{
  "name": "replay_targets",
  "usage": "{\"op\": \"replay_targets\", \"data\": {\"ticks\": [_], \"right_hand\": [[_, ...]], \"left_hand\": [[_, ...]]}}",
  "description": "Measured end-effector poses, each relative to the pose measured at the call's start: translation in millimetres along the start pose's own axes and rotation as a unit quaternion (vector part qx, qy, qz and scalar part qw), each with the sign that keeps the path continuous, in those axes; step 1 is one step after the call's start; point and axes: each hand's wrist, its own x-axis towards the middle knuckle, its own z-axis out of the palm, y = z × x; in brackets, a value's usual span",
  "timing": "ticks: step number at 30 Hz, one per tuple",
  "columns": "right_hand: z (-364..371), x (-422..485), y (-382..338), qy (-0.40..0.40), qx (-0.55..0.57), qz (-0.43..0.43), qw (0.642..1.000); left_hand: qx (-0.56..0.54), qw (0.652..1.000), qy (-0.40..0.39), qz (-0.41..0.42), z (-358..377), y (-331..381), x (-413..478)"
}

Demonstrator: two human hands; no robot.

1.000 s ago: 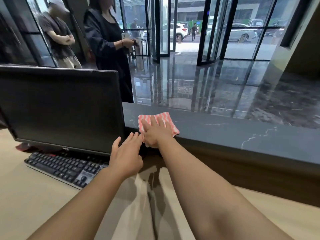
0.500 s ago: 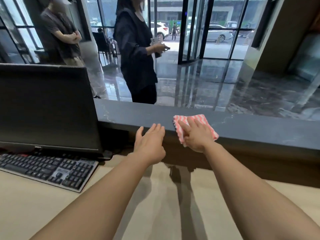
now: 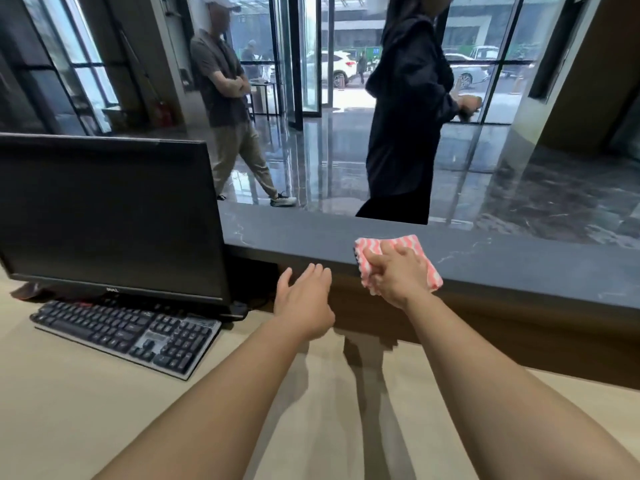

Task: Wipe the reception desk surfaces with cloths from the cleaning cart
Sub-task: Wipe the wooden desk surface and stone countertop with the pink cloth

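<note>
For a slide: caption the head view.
Right hand holds a striped cloth on the dark counter; left hand open.

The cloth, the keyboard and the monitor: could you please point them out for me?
cloth (image 3: 408, 244), head view, its striped far part.
keyboard (image 3: 121, 336), head view, its middle keys.
monitor (image 3: 107, 216), head view, centre of the dark screen.

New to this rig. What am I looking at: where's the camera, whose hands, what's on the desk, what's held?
No machine: a person's two bare hands, filmed by one wide-angle camera worn on their head, looking forward and down. The right hand holds a pink-and-white striped cloth against the dark grey stone counter ledge. The left hand is open, holding nothing, in front of the ledge. On the lower beige desk are a black monitor and a black keyboard.
</note>
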Motion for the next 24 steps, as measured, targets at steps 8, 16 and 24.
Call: {"op": "replay_targets", "data": {"ticks": [8, 16, 24], "right_hand": [[28.0, 45.5, -105.0, -0.044, 0.062, -0.022, 0.997], [37.4, 67.9, -168.1, -0.071, 0.010, -0.102, 0.992], [20.2, 54.4, -125.0, -0.089, 0.079, -0.103, 0.988]], "left_hand": [[-0.031, 0.998, 0.017, -0.052, 3.5, -76.0, -6.8], [-0.058, 0.997, 0.022, -0.036, 1.5, -110.5, 8.0], [-0.066, 0.997, 0.026, 0.008, 12.1, -75.7, 15.1]]}}
